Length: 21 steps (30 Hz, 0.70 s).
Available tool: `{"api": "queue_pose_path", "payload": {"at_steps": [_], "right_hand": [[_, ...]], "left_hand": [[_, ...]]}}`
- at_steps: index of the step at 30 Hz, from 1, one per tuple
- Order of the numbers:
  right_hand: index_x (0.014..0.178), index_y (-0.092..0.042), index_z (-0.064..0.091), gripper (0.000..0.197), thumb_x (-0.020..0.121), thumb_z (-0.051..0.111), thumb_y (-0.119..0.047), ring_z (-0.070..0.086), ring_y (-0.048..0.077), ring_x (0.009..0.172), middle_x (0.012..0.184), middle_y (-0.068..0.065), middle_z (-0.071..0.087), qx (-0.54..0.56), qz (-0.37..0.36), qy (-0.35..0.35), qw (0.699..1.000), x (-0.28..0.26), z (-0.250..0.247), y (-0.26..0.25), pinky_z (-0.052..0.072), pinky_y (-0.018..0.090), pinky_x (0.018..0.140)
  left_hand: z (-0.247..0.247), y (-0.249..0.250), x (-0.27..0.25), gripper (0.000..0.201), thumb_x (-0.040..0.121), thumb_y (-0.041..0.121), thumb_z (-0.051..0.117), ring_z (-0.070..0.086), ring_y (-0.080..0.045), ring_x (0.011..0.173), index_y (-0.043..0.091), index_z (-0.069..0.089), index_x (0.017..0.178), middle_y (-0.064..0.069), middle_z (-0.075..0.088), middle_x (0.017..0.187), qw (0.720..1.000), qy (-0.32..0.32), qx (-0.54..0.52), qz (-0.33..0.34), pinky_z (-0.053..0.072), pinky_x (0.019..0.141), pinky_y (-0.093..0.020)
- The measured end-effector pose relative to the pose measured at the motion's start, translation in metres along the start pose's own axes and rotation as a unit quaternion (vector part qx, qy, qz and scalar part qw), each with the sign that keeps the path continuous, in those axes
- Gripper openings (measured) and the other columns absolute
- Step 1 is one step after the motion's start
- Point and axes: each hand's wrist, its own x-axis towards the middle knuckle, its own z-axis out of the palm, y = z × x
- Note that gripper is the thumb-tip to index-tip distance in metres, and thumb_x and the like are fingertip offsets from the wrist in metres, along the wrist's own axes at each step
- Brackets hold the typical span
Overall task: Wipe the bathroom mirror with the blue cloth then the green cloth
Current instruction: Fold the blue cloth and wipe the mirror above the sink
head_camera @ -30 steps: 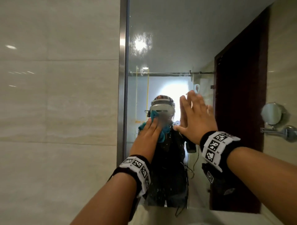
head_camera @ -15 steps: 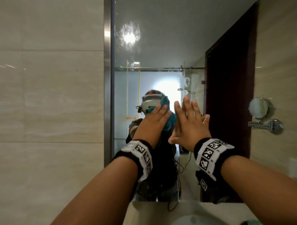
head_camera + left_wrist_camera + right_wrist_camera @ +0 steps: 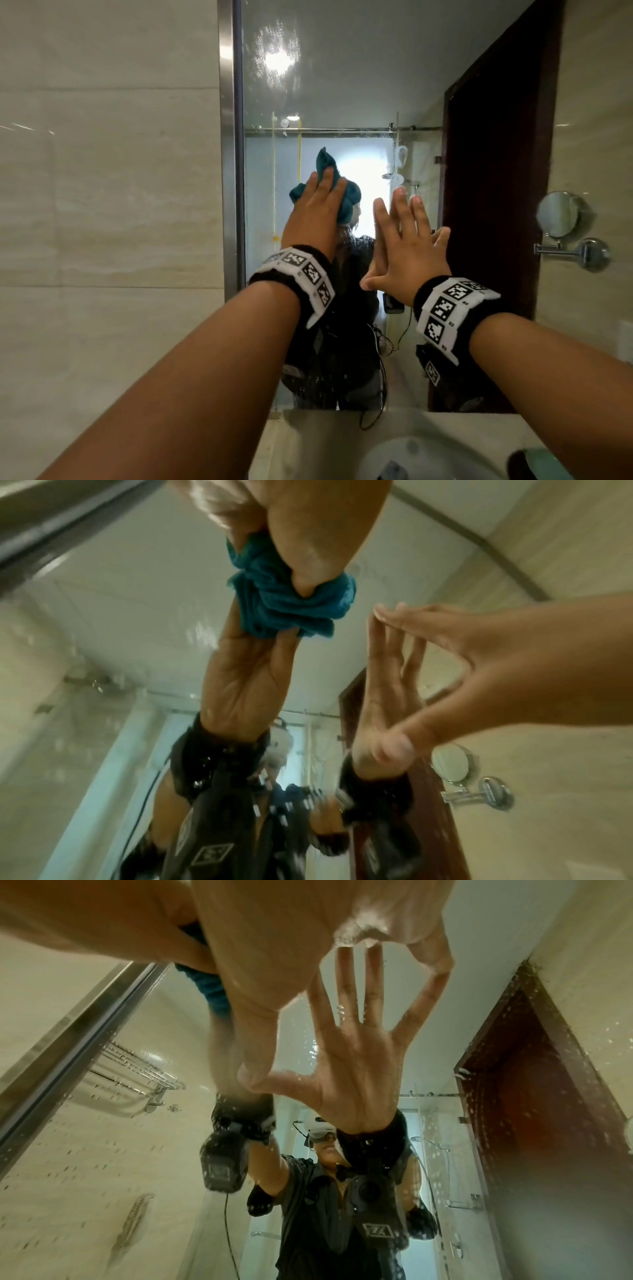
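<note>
My left hand (image 3: 320,202) presses the bunched blue cloth (image 3: 351,204) against the mirror (image 3: 342,68), left of centre. Its fingers lie flat over the cloth. In the left wrist view my thumb digs into the folds of the blue cloth (image 3: 274,601). My right hand (image 3: 400,240) lies flat on the wet glass just right of the cloth, fingers straight and spread, holding nothing. The right hand (image 3: 479,647) meets its reflection at the fingertips. A pale green thing (image 3: 544,464), perhaps the green cloth, lies by the sink, partly hidden by my right arm.
The mirror's steel frame (image 3: 227,137) runs down its left edge beside a tiled wall (image 3: 102,205). A round shaving mirror (image 3: 558,214) on a metal arm sticks out at the right. A white sink (image 3: 428,455) sits below. Water drops dot the glass.
My left hand has slid the blue cloth up the glass, from beside the reflected headset to above it. The right hand stays flat on the mirror.
</note>
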Motion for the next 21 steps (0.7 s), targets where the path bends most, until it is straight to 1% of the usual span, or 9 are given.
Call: {"api": "queue_pose_path", "payload": {"at_steps": [2, 5, 7, 9, 13, 15, 17, 19, 21], "right_hand": [[0.142, -0.032, -0.026, 0.13, 0.064, 0.075, -0.057, -0.032, 0.021, 0.137, 0.146, -0.004, -0.04, 0.002, 0.001, 0.003, 1.0, 0.0, 0.0, 0.002, 0.002, 0.065, 0.107], [0.143, -0.033, -0.025, 0.126, 0.066, 0.073, -0.058, -0.031, 0.02, 0.137, 0.146, -0.004, -0.04, 0.005, -0.002, 0.009, 1.0, 0.001, 0.003, 0.007, 0.004, 0.066, 0.108], [0.142, -0.034, -0.025, 0.121, 0.071, 0.069, -0.057, -0.03, 0.02, 0.138, 0.146, -0.005, -0.04, 0.004, -0.004, 0.021, 1.0, 0.003, 0.005, 0.008, 0.004, 0.066, 0.108], [0.142, -0.034, -0.025, 0.119, 0.072, 0.068, -0.057, -0.029, 0.02, 0.138, 0.147, -0.005, -0.039, 0.001, -0.006, 0.027, 1.0, 0.003, 0.007, 0.008, 0.004, 0.065, 0.108], [0.144, -0.032, -0.023, 0.123, 0.068, 0.07, -0.059, -0.027, 0.022, 0.139, 0.148, -0.004, -0.037, -0.01, 0.0, 0.029, 1.0, -0.004, 0.006, 0.005, 0.002, 0.061, 0.109], [0.145, -0.031, -0.02, 0.114, 0.076, 0.066, -0.054, -0.023, 0.025, 0.14, 0.15, -0.001, -0.034, -0.019, -0.011, 0.037, 0.999, -0.014, 0.011, -0.001, 0.004, 0.06, 0.111], [0.146, -0.031, -0.018, 0.103, 0.082, 0.061, -0.047, -0.019, 0.026, 0.142, 0.151, 0.001, -0.032, -0.037, -0.047, 0.032, 0.998, -0.025, 0.022, -0.014, 0.007, 0.059, 0.112], [0.146, -0.033, -0.018, 0.103, 0.081, 0.06, -0.048, -0.02, 0.025, 0.141, 0.15, 0.0, -0.033, -0.037, -0.068, 0.009, 0.997, -0.031, 0.034, -0.028, 0.008, 0.061, 0.111], [0.145, -0.033, -0.021, 0.109, 0.077, 0.064, -0.051, -0.024, 0.027, 0.14, 0.149, 0.001, -0.036, -0.03, -0.056, -0.011, 0.998, -0.032, 0.043, -0.039, 0.009, 0.064, 0.11]], "left_hand": [[0.014, 0.009, -0.008, 0.075, 0.091, 0.007, 0.054, -0.005, -0.022, 0.145, 0.02, 0.01, 0.151, -0.002, -0.002, 0.159, 0.999, -0.022, 0.017, 0.031, 0.01, 0.117, -0.037], [0.048, 0.02, -0.039, 0.071, 0.096, 0.015, 0.047, -0.008, -0.021, 0.145, 0.021, 0.001, 0.151, -0.001, -0.008, 0.158, 0.984, -0.105, 0.114, 0.092, 0.019, 0.117, -0.04], [0.066, 0.017, -0.055, 0.066, 0.099, 0.015, 0.041, -0.009, -0.021, 0.145, 0.02, 0.001, 0.151, -0.001, -0.009, 0.158, 0.983, -0.125, 0.101, 0.089, 0.016, 0.117, -0.041], [0.071, 0.01, -0.068, 0.066, 0.099, 0.013, 0.04, -0.011, -0.019, 0.145, 0.021, 0.0, 0.151, 0.0, -0.011, 0.158, 0.984, -0.133, 0.084, 0.079, 0.013, 0.118, -0.04], [0.049, -0.011, -0.084, 0.072, 0.097, 0.013, 0.042, -0.013, -0.018, 0.144, 0.025, -0.005, 0.15, 0.004, -0.013, 0.158, 0.976, -0.164, 0.124, 0.075, 0.01, 0.118, -0.043], [0.031, -0.027, -0.087, 0.075, 0.096, 0.01, 0.043, -0.015, -0.019, 0.144, 0.026, -0.006, 0.15, 0.003, -0.015, 0.157, 0.975, -0.168, 0.133, 0.051, 0.012, 0.118, -0.044], [0.012, -0.041, -0.086, 0.078, 0.095, 0.01, 0.046, -0.016, -0.019, 0.144, 0.025, -0.007, 0.15, 0.003, -0.016, 0.157, 0.981, -0.147, 0.126, 0.001, 0.012, 0.118, -0.04], [-0.003, -0.05, -0.08, 0.076, 0.095, 0.011, 0.046, -0.014, -0.019, 0.144, 0.023, -0.007, 0.15, 0.001, -0.016, 0.157, 0.986, -0.116, 0.109, -0.044, 0.01, 0.116, -0.037], [-0.008, -0.052, -0.077, 0.074, 0.096, 0.009, 0.044, -0.013, -0.019, 0.144, 0.021, -0.005, 0.15, 0.0, -0.016, 0.157, 0.99, -0.096, 0.076, -0.069, 0.007, 0.116, -0.034]]}}
